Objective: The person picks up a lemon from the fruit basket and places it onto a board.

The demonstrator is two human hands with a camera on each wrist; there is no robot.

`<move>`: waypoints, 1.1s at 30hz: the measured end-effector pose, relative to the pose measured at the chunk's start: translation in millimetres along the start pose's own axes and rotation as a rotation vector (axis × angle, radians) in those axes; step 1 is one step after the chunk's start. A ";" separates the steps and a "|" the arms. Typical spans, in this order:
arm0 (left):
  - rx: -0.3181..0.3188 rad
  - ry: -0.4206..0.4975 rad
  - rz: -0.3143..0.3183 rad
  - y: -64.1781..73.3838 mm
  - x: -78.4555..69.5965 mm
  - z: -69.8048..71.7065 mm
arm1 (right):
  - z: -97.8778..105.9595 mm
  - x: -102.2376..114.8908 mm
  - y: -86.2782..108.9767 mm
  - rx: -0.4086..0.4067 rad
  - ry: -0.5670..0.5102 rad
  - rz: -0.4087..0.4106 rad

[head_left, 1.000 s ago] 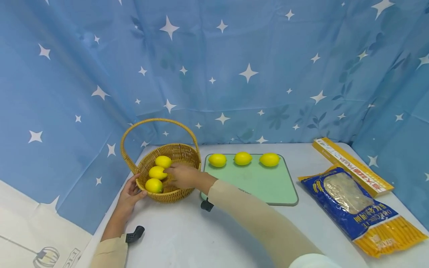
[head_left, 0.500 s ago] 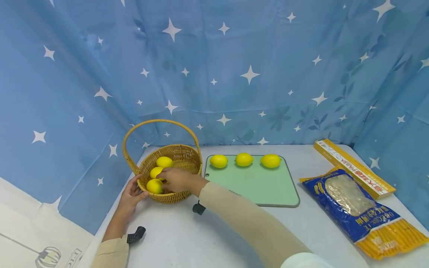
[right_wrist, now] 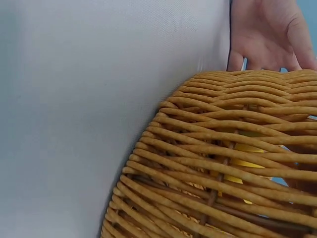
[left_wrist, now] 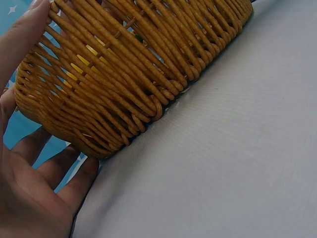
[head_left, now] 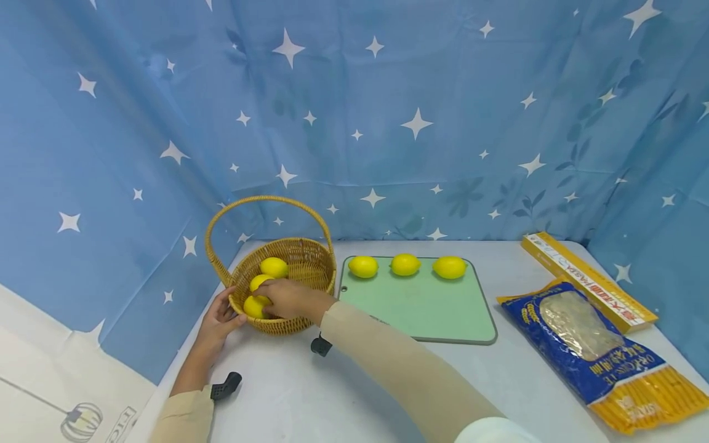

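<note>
A wicker basket [head_left: 282,326] with a tall arched handle stands at the left of the table. Three lemons lie inside it along the left side: a back lemon [head_left: 274,267], a middle lemon [head_left: 257,282] and a front lemon [head_left: 255,307]. My left hand [head_left: 215,325] holds the basket's left rim, thumb at the rim and fingers against the outer side [left_wrist: 44,183]. Reaching in over the right rim, my right hand [head_left: 292,299] has its fingers around the front lemon; the basket wall [right_wrist: 223,124] hides most of this grip in the right wrist view.
Right of the basket lies a green cutting board [head_left: 421,307] with three lemons [head_left: 405,264] in a row at its back edge. Farther right are a blue and yellow pasta bag [head_left: 598,357] and a long yellow pasta box [head_left: 589,280]. A blue star-patterned curtain [head_left: 354,123] closes the back.
My right hand has moved left and down inside the basket, from beside the middle lemon onto the front one. The left hand has kept its place on the rim.
</note>
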State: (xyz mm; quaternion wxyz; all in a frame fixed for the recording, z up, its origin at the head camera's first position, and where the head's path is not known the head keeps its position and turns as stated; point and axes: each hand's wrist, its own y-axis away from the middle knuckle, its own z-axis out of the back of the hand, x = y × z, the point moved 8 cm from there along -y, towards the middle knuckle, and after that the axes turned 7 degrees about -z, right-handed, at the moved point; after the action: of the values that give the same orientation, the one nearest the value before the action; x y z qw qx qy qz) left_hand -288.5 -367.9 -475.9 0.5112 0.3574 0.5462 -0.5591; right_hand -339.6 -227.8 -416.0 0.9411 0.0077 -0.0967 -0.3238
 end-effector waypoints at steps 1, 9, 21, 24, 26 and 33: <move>0.002 0.002 0.000 -0.2 0.2 -0.3 | -0.6 -0.3 -0.1 0.005 -0.014 0.002; -0.012 -0.022 0.017 1.9 1.4 0.0 | -9.6 0.4 -0.1 0.089 -0.135 0.023; -0.016 0.004 0.008 1.7 3.9 -3.2 | -14.7 -0.4 -5.4 0.079 -0.075 0.024; -0.014 -0.001 0.002 2.0 2.2 -3.4 | -14.2 -1.6 -4.2 0.097 -0.089 0.006; -0.012 0.000 0.002 2.1 1.1 -3.6 | -14.0 -2.9 -3.7 0.113 -0.111 -0.014; -0.009 0.005 -0.002 1.5 -2.5 -3.1 | -12.8 -6.0 -4.7 0.114 -0.074 -0.041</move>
State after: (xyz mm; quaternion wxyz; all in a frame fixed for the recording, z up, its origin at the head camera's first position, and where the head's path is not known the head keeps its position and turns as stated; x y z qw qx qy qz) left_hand -287.0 -364.1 -474.3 0.5108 0.3560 0.5503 -0.5563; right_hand -344.6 -228.4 -430.1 0.9281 0.0515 -0.1495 -0.3371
